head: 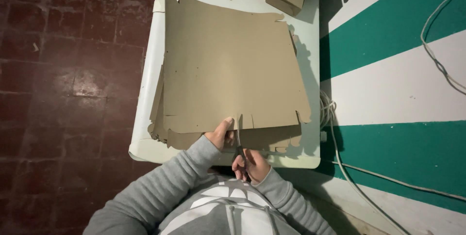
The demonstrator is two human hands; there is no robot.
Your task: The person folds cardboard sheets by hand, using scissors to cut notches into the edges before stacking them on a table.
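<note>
Right hand (250, 165) grips scissors (239, 146) pointing away, lengthwise into the cardboard sheet (228, 65) the left hand (219, 135) pinches.

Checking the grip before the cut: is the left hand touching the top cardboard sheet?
Touching. The head view shows the left hand with its thumb pressed on the near edge of the cardboard sheet.

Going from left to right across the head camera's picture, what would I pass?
Dark red tiled floor → white table → brown cardboard sheet → bundled white cable → green and white striped wall → loose cable hanging on the wall.
</note>
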